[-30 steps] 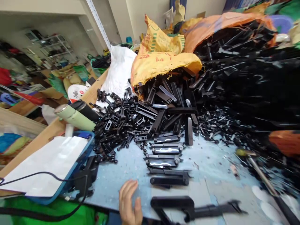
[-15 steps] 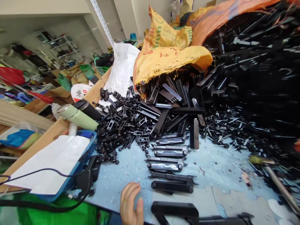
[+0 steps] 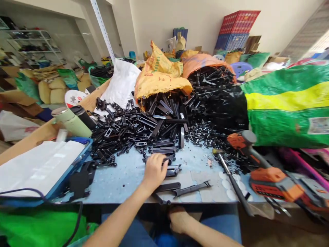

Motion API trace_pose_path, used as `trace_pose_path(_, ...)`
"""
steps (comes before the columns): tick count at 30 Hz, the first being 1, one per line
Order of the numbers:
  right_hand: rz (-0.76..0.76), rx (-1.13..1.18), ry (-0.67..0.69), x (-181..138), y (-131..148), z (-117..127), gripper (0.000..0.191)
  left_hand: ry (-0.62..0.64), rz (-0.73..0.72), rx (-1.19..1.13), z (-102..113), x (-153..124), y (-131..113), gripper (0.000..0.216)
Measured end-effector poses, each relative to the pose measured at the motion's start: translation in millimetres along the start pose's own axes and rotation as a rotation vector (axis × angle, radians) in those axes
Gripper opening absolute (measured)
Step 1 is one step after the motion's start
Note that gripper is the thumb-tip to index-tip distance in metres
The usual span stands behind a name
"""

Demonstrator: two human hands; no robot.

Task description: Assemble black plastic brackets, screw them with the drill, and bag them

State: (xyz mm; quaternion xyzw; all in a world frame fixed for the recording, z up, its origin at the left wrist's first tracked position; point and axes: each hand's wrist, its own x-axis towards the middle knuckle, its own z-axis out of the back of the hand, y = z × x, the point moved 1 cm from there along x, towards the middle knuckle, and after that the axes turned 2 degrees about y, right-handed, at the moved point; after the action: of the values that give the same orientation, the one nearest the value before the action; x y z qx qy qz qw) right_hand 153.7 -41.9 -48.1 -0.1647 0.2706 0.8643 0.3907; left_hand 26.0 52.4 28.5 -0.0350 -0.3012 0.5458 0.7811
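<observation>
My left hand point(image 3: 155, 171) reaches over a row of black wrench-ended multi-tools point(image 3: 171, 170). Its fingers and thumb are bent around one tool in the row, partly hiding it. Below the table edge, over my lap, my right hand point(image 3: 178, 220) is closed; its fingers are in shadow and what they hold is hidden. Between the hands, at the front edge, lie a black handle point(image 3: 167, 187) and an open-ended wrench piece point(image 3: 194, 188). A pile of flat black handles point(image 3: 164, 120) spills from a yellow sack behind the row.
Small black linkage parts point(image 3: 115, 133) are heaped at left beside a blue tray point(image 3: 88, 145) with white paper. Loose pins point(image 3: 203, 133) scatter at right. A hammer point(image 3: 231, 178) and an orange cordless drill point(image 3: 272, 181) lie at right, before a green sack point(image 3: 288, 120).
The view has swung right and widened. My left hand has moved from the near edge forward onto the tool row. My right hand has come into view below the edge.
</observation>
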Motion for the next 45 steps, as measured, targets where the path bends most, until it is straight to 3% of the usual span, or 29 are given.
trace_pose_path(3, -0.004, 0.192, 0.028, -66.1, -23.0, 28.1, 0.023, 0.319, -0.201, 0.149, -34.9, 71.3, -40.4, 0.019)
trace_pose_path(6, -0.018, 0.453, -0.113, -147.0, -52.0, 75.6, 0.027, 0.376, -0.212, 0.184, -78.2, 127.8, -64.4, 0.018)
trace_pose_path(9, -0.212, 0.508, -0.504, -205.8, -84.9, 112.9, 0.028, 0.412, -0.187, 0.226, -113.7, 156.9, -71.2, 0.015)
trace_pose_path(11, -0.325, 0.403, -0.831, -217.4, -107.6, 125.9, 0.034, 0.437, -0.185, 0.253, -128.7, 162.1, -70.9, 0.022)
trace_pose_path(13, -0.394, 0.192, -1.079, -203.7, -129.5, 132.8, 0.042, 0.453, -0.198, 0.271, -137.1, 159.3, -70.0, 0.031)
trace_pose_path(15, -0.402, -0.027, -1.127, -169.1, -149.0, 137.9, 0.047, 0.459, -0.208, 0.285, -141.0, 151.9, -69.4, 0.033)
trace_pose_path(19, -0.468, -0.258, -0.764, -79.3, -177.4, 149.1, 0.033, 0.468, -0.228, 0.294, -143.0, 135.4, -69.8, 0.033)
trace_pose_path(21, -0.503, -0.292, -0.651, -44.5, -185.0, 154.1, 0.028, 0.48, -0.254, 0.28, -142.2, 130.6, -71.0, 0.034)
trace_pose_path(25, -0.478, -0.317, -0.588, -10.4, -192.9, 158.9, 0.024, 0.463, -0.281, 0.209, -128.4, 126.3, -74.3, 0.023)
trace_pose_path(29, -0.451, -0.326, -0.58, -9.8, -199.0, 157.7, 0.026, 0.358, -0.219, 0.11, -82.9, 101.9, -60.4, 0.017)
trace_pose_path(32, -0.424, -0.298, -0.582, -16.0, -198.7, 149.9, 0.028, 0.236, -0.107, 0.021, -33.3, 53.0, -26.4, 0.027)
trace_pose_path(34, -0.392, -0.237, -0.621, -19.9, -193.3, 141.2, 0.029, 0.038, 0.071, -0.174, -1.7, 9.6, 1.2, 0.027)
trace_pose_path(36, -0.288, -0.076, -0.714, -23.7, -182.3, 131.9, 0.023, 0.036, 0.246, -0.308, 19.5, -34.8, 22.5, 0.028)
trace_pose_path(40, -0.054, 0.311, -0.845, -33.5, -147.6, 119.5, 0.016, 0.148, 0.38, -0.311, 32.8, -96.3, 33.4, 0.029)
trace_pose_path(45, 0.073, 0.435, -0.738, -42.8, -100.1, 113.3, 0.016, 0.155, 0.284, -0.107, 34.7, -107.7, 24.1, 0.027)
